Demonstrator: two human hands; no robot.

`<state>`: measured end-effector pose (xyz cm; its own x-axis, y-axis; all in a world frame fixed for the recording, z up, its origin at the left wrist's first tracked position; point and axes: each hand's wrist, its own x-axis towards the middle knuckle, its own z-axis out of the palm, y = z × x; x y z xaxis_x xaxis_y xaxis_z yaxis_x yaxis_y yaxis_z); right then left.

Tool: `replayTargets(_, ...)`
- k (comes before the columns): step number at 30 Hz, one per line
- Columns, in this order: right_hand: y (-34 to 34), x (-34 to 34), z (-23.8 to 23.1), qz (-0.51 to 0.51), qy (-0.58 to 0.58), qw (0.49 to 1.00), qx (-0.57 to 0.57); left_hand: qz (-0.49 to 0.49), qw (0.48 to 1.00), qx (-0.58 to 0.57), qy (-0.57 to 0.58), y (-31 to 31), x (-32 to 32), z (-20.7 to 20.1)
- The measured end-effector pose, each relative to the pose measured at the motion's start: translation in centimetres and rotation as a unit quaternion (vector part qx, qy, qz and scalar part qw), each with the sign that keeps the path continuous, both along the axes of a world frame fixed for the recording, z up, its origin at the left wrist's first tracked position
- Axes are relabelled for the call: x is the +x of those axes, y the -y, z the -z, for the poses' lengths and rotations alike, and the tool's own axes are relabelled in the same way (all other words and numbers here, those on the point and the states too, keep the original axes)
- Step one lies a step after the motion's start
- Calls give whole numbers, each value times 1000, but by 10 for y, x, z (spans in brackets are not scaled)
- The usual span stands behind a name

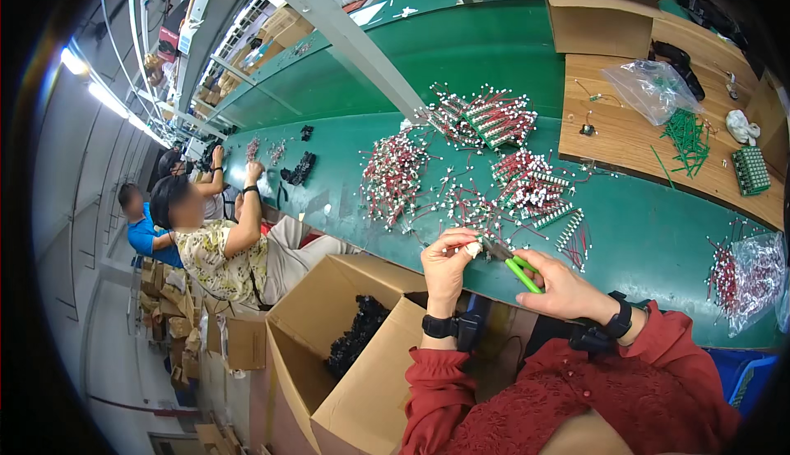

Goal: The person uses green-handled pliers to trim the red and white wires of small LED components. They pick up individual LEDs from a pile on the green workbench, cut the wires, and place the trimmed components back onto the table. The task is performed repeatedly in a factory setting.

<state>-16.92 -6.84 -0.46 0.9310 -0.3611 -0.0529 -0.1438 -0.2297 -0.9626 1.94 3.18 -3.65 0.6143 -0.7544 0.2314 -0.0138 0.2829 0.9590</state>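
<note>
Your left hand [444, 271]: fingers [455, 236] clamped on small white part [474, 249], over near edge of bench [650, 233]. Your right hand [568, 288]: fingers wrapped round green-handled pliers [522, 275], tip just beside part. Red-white wire bundles [397, 177] farther.

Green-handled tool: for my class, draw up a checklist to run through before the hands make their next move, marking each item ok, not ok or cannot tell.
1. Green-handled tool gripped in the right hand: ok.
2. Small white piece held in the fingertips of the left hand: ok.
3. Tool's tip touching the white piece: cannot tell; they are close, but the detail is too small.
4. Green bench around the hands free of loose wired parts: not ok; some lie scattered just beyond them.
5. Cardboard box open at the top: ok; black parts show inside.
</note>
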Motion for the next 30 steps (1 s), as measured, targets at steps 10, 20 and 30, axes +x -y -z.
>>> replayTargets(10, 1, 0, -2, -93, 34, 832, 546, 44, 963, -96, -248, 2, -2, 7)
replayTargets(20, -1, 5, 7, 7, 16, 999, 29, -27, 991, 1, -135, 4, -3, 5)
replayTargets(30, 1, 1, 26, -28, 73, 991, 112, 32, 999, -20, -17, 3, 1, -1)
